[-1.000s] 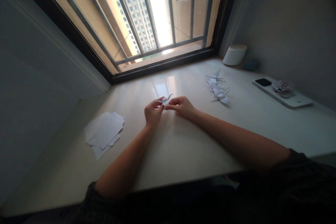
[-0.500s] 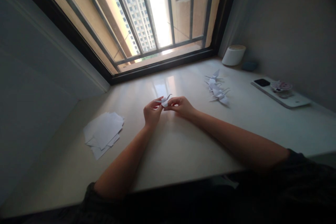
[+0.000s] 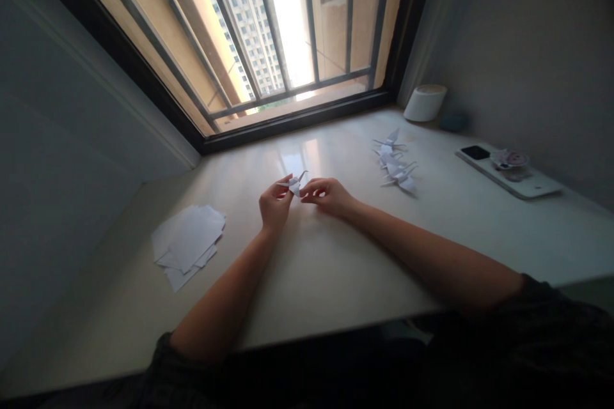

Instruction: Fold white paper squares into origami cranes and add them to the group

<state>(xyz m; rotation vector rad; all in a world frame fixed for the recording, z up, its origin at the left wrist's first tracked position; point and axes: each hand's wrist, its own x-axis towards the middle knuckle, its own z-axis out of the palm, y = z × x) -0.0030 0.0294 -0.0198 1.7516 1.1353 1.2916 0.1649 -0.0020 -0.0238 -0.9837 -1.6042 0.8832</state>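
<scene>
A small white folded paper crane (image 3: 295, 188) is held between the fingertips of my left hand (image 3: 275, 204), above the middle of the table. Its thin pointed ends stick out to the left and up to the right. My right hand (image 3: 330, 195) is just right of the crane, fingers curled and thumb and index finger slightly apart at its right wing edge. Whether those fingertips still touch the paper is too small to make out. Several finished paper cranes (image 3: 396, 163) lie in a row to the right, beyond my right hand.
A loose stack of white paper sheets (image 3: 189, 239) lies on the left of the white table (image 3: 326, 268). At the right are a phone (image 3: 532, 185) with a round grip, a white cylinder (image 3: 425, 103) and a dark blue object (image 3: 453, 121). A barred window (image 3: 288, 108) stands behind.
The crane has shifted slightly left with my left hand, away from my right fingers. My right fingers covered part of its right side before and now sit at its edge.
</scene>
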